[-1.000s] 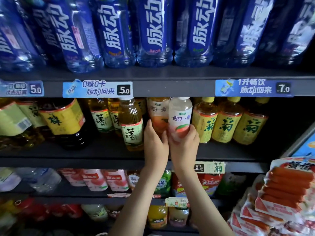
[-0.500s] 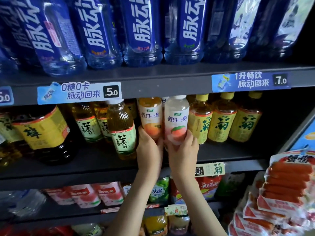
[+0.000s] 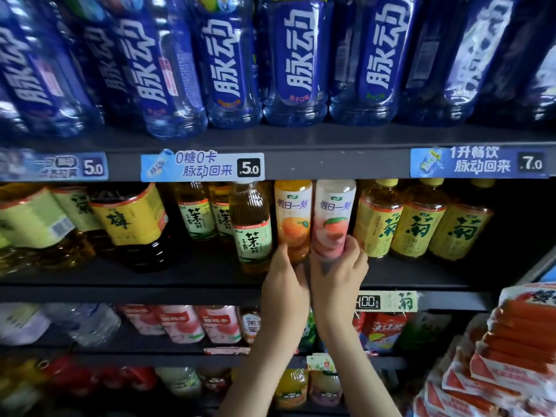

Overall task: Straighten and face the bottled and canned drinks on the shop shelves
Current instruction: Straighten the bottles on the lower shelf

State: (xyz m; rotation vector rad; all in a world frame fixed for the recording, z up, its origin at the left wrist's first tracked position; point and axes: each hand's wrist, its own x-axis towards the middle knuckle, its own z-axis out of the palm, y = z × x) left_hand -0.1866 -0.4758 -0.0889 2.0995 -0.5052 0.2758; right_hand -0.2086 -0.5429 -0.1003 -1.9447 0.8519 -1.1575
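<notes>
Right hand (image 3: 338, 273) wraps peach bottle (image 3: 332, 218) base; left hand (image 3: 284, 285) grips orange bottle (image 3: 293, 219) base. Both bottles upright, rising straight above the grips, side by side, labels forward

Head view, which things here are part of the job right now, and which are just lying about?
In the job: orange drink bottle, peach drink bottle, left hand, right hand, yellow-label tea bottles.
Lying about: sausage packs, price tags.

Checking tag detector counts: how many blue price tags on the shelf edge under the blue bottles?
3: left tag, middle tag, right tag. Others may lie out of frame.
</notes>
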